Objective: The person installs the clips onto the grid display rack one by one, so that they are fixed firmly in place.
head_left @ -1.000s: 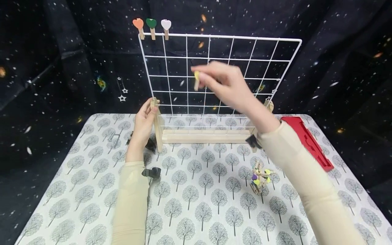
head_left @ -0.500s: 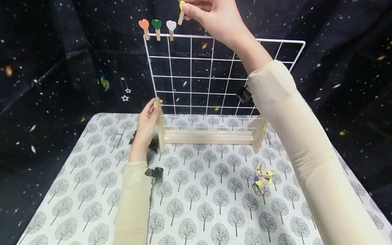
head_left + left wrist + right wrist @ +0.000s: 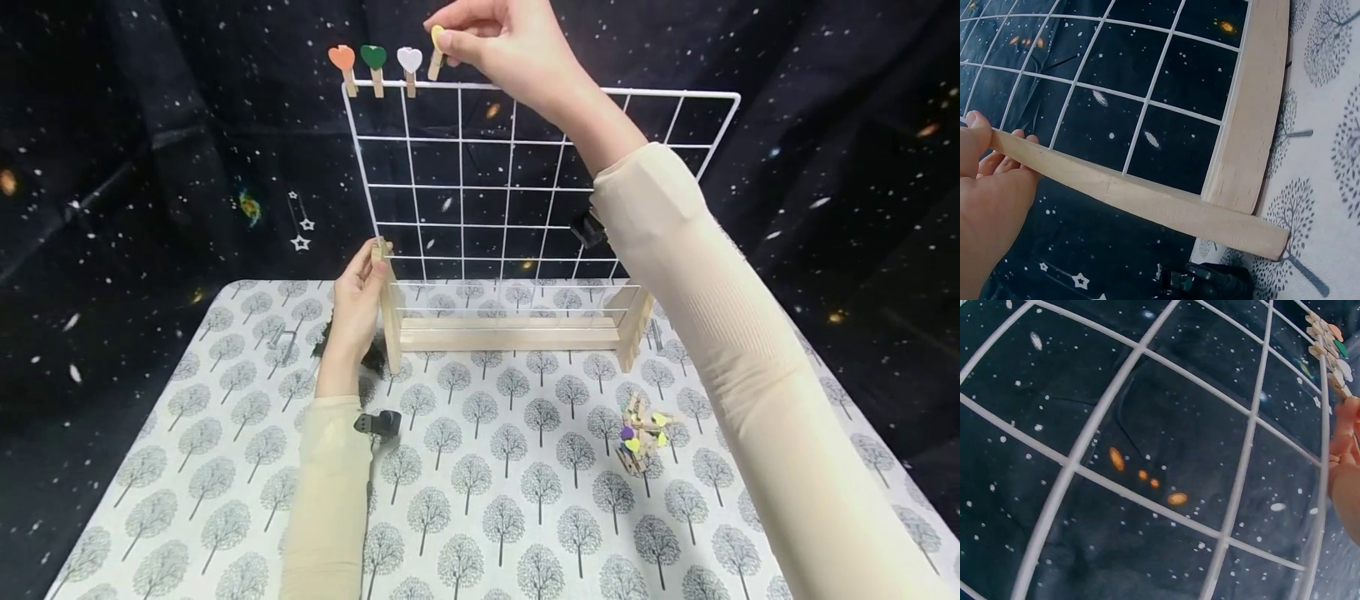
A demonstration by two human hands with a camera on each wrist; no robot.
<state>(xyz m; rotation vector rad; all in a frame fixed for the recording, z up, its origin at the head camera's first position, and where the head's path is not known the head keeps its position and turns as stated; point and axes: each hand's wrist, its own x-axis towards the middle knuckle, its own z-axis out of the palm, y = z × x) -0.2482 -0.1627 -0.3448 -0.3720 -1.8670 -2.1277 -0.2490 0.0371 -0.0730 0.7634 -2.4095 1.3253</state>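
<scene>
My right hand pinches a wooden clothespin with a yellow heart, its lower end right at the top wire of the white grid panel. Left of it along that wire sit an orange-heart clothespin, a green-heart clothespin and a white-heart clothespin. My left hand grips the upper end of the wooden stand's left side piece, thumb on one face and fingers behind, as the left wrist view shows. In the right wrist view my right hand shows only partly at the edge.
A small pile of clothespins with yellow and purple hearts lies on the tree-print tablecloth at the right. The stand's wooden crossbar runs low behind it. A dark object lies beside the left forearm. A starry dark curtain hangs behind.
My right hand has risen from in front of the grid to above its top wire, then lowered the yellow-heart clothespin to that wire. The left hand keeps its grip on the stand.
</scene>
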